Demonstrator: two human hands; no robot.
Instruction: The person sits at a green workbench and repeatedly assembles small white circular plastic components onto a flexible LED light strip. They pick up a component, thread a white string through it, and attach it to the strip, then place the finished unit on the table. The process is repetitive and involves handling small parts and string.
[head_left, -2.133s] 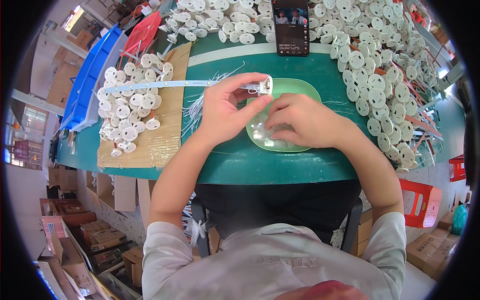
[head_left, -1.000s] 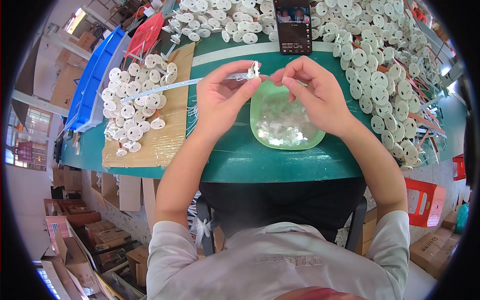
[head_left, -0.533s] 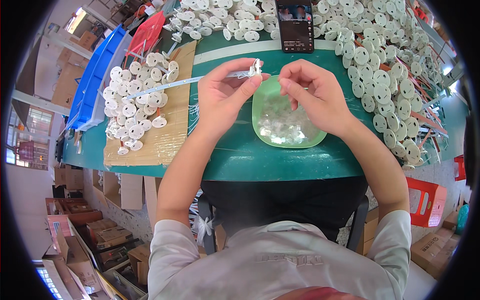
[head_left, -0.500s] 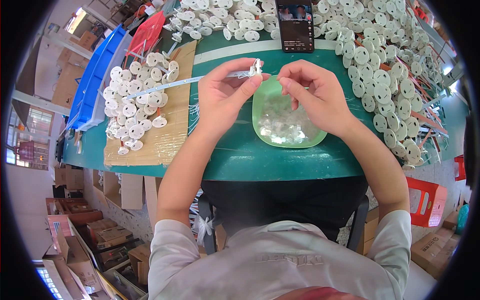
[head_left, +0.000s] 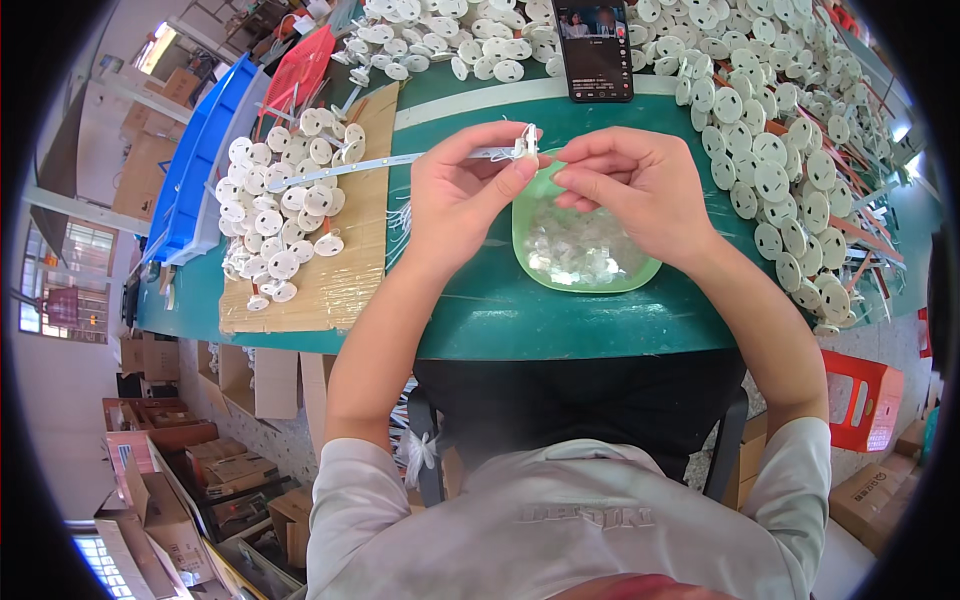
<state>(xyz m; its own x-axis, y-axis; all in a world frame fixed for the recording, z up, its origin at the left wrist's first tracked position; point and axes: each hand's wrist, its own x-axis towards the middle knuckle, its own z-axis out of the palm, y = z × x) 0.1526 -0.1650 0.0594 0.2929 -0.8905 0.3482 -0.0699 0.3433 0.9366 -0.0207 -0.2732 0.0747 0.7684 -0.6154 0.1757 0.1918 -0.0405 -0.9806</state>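
Note:
My left hand [head_left: 458,200] is closed on a white round disc piece [head_left: 527,143], held edge-on between thumb and fingers. From it a pale, narrow strip with small dots [head_left: 350,168] runs left over a pile of similar white discs [head_left: 283,222]. Just to the right, my right hand [head_left: 645,195] has its thumb and fingertips pinched together, close to the disc but apart from it. Whatever the pinch holds is too small to make out. Below the hands stands a light green bowl [head_left: 592,287] holding small clear, shiny pieces [head_left: 575,248].
The left disc pile lies on a cardboard sheet [head_left: 300,318] on the green table [head_left: 560,335]. Blue tray [head_left: 195,170] and red basket [head_left: 300,70] stand at the far left. A phone [head_left: 597,60] is at the back. More discs [head_left: 770,160] heap up at right.
The right fingers have come closer together and nearer to the disc in the left hand. The whole view has shifted slightly. The left hand keeps its hold.

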